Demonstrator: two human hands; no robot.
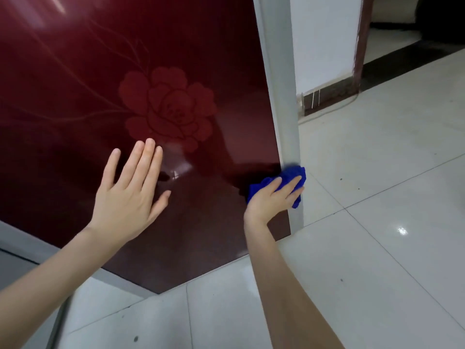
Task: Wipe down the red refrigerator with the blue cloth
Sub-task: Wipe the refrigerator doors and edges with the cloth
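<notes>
The red refrigerator fills the upper left, its glossy door printed with a pale flower. Its grey side panel runs down the right edge. My left hand lies flat on the lower door with fingers spread, holding nothing. My right hand presses a bunched blue cloth against the door's lower right corner, where the red front meets the grey side. The cloth is partly hidden under my fingers.
White glossy floor tiles spread to the right and below. A white wall and a brown door frame stand behind the refrigerator, with a dark skirting strip at the floor. A grey base edge shows at lower left.
</notes>
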